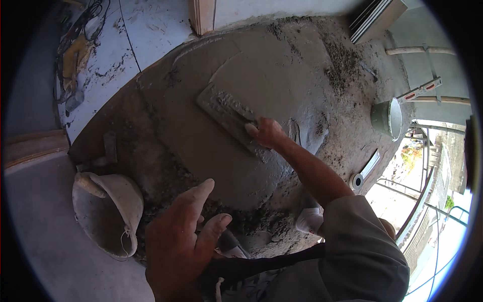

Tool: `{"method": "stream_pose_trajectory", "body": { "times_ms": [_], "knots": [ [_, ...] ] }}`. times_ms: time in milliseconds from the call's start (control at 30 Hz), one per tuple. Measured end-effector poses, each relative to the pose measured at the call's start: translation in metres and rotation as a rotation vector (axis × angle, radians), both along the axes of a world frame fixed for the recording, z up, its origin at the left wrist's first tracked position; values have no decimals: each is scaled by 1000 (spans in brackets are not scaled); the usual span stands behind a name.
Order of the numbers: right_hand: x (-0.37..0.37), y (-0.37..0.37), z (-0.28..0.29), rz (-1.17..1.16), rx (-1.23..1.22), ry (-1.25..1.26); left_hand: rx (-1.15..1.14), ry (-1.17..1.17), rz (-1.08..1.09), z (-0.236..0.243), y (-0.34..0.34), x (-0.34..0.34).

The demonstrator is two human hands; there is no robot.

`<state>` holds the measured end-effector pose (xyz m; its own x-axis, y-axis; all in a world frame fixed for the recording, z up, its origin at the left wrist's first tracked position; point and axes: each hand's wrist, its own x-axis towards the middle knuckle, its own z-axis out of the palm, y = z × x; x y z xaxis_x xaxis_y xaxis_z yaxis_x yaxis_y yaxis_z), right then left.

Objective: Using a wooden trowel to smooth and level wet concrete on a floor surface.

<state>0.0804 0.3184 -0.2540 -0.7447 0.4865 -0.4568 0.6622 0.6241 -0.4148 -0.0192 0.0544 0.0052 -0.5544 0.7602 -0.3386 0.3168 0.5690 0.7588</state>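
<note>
My right hand [269, 134] is closed round the handle of a long rectangular plastering float [211, 104], with the arm stretched forward. The float lies on wet grey mortar [201, 161] spread over the floor, and lumps of mortar cling to its top. Curved sweep marks show in the smooth mortar beyond it. Close in front of me, my left hand [178, 226] is raised with thumb and forefinger apart. It holds nothing, and its fingertips are coated with dried grey cement.
A cement-stained bucket [132, 199] stands tilted at the left. Another bucket [381, 120] is at the right, near a spirit level [421, 90]. A round roll [356, 181] lies close by. Cables [95, 17] lie far left; boards [376, 21] lean far right. The right side opens onto scaffolding.
</note>
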Motion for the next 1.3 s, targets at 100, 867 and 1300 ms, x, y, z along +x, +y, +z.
{"method": "stream_pose_trajectory", "body": {
  "times_ms": [100,867,1300],
  "knots": [
    [38,-80,14,178,-122,-239,-10,84,47,3,-4,-5],
    [163,-48,-20,-567,203,33,208,160,192,23,-34,15],
    [127,-138,81,625,-129,-331,401,89,596,53,-35,17]
  ]
}}
